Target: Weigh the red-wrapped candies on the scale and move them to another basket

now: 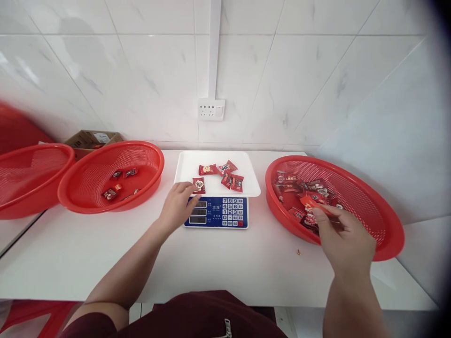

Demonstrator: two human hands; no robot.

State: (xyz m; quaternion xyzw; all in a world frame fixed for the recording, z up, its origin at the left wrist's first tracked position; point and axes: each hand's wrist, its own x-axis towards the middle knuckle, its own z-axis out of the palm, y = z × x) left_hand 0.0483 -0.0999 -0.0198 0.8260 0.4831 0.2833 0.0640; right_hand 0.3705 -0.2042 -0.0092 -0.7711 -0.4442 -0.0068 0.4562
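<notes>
My left hand point(178, 206) reaches over the front left edge of the scale's white tray point(183, 164). Its thumb and fingers are apart, with the fingertips at a small red snack packet point(199, 184). Several more red packets point(230, 180) lie on the tray. Below it is the scale's blue panel point(216, 213), its display partly behind my left hand. On the right, my right hand point(347, 239) pinches a bright red packet point(310, 202) above the right red basket point(391, 234). Many red and dark packets point(291, 180) lie in that basket.
A second red basket point(155, 164) on the left holds a few packets. Another red basket point(35, 150) stands beside it, with a cardboard box point(82, 138) behind. A wall socket point(211, 109) is above the scale. A tiny scrap point(299, 252) lies on the white table point(225, 263).
</notes>
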